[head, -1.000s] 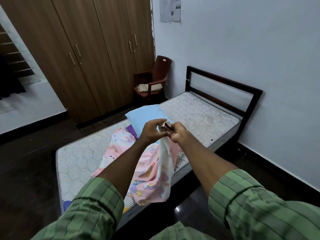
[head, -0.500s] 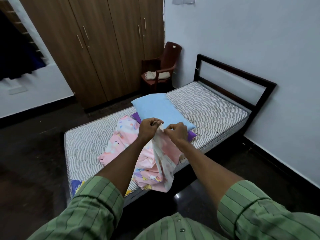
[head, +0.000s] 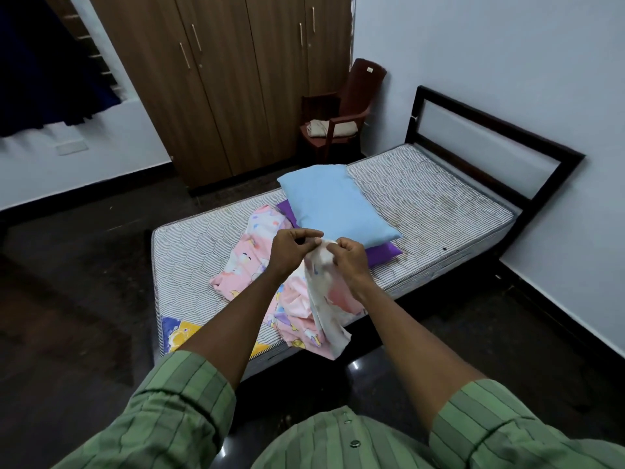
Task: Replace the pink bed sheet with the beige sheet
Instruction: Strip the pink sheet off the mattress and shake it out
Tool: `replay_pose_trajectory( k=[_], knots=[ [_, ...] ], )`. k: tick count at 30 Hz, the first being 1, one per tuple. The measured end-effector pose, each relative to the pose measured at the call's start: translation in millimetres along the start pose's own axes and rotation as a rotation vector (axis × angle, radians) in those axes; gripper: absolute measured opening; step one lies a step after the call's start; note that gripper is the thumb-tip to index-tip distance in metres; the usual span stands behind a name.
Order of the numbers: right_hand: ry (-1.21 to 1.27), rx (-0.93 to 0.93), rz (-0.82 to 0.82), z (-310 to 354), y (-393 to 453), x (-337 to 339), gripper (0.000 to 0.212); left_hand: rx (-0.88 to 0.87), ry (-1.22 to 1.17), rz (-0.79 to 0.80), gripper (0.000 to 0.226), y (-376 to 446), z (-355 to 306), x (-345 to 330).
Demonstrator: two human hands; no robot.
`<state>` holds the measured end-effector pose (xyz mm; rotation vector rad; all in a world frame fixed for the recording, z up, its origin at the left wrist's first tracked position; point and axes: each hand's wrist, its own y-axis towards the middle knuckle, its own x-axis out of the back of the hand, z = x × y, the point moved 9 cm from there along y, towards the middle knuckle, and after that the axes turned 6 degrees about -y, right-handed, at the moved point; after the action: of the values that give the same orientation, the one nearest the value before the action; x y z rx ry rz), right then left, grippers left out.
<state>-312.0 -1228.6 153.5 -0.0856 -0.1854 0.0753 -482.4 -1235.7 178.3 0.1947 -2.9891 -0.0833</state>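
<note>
We're working our left hand and right hand further along the pink cartoon-print cotton sheet, both still pinching its hem, bunched at the mattress's 6 o'clock edge — stripping's nearly done.

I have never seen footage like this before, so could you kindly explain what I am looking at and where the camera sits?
There is no machine here: a person wears one wide-angle camera on the head, looking forward and down at their own arms in green striped sleeves. The left hand and right hand both pinch an edge of the pink bed sheet, which lies crumpled on the bare striped mattress and hangs over its near side. A blue pillow rests on something purple. A folded beige cloth, possibly the new sheet, sits on the brown chair by the wardrobe.
</note>
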Motion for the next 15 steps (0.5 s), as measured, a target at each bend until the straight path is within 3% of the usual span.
replay_pose_trajectory(
  k=[5,8,15],
  knots=[
    [-0.029,0.001,0.021,-7.9,-5.9,-7.0,0.029,0.026,-0.132,-0.039,0.022,-11.7,5.8,-10.5],
    [-0.090,0.045,-0.005,-9.0,-4.1,-3.8,0.014,0.040,-0.138,-0.053,0.026,-12.2,8.7,-9.4],
    [0.077,-0.033,-0.025,-5.0,-1.4,0.5,0.011,0.022,-0.116,-0.046,0.026,-10.6,3.1,-15.1]
  ],
)
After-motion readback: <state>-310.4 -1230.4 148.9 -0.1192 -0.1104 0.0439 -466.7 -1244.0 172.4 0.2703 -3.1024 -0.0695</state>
